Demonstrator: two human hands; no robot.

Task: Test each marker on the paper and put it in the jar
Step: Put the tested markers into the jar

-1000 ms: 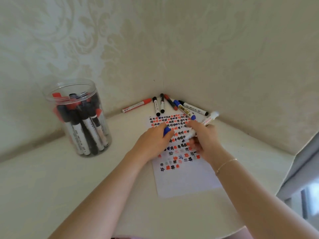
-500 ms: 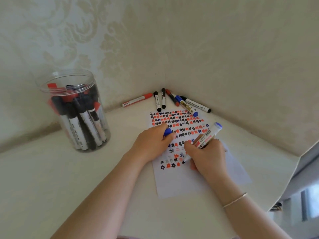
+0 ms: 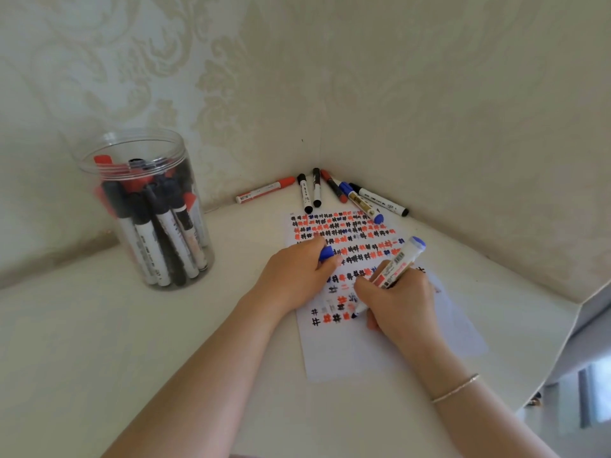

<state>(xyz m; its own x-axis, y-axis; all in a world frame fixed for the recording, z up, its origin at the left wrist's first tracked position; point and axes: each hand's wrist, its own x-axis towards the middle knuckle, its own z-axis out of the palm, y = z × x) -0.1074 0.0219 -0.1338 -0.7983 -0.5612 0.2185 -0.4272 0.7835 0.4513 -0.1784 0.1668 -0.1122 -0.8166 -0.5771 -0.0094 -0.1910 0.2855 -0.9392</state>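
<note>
My right hand (image 3: 398,300) grips an uncapped blue marker (image 3: 396,264), its tip touching the paper (image 3: 350,355) at the end of the lowest row of marks. My left hand (image 3: 296,274) rests on the paper and holds the marker's blue cap (image 3: 326,252) in its curled fingers. The sheet is covered with rows of black, red and blue marks. A clear plastic jar (image 3: 148,209) holding several capped markers stands upright at the left. Several more markers (image 3: 330,193) lie fanned out in the corner behind the paper.
Patterned walls meet in a corner just behind the loose markers. The white tabletop (image 3: 99,342) stretches left and toward me. Its cut-off right edge (image 3: 562,335) lies close beside the paper, with a drop beyond it.
My right hand has drawn back toward me and down the sheet, bringing the marker tip from the middle rows to the lowest row. My left hand stays put with the cap.
</note>
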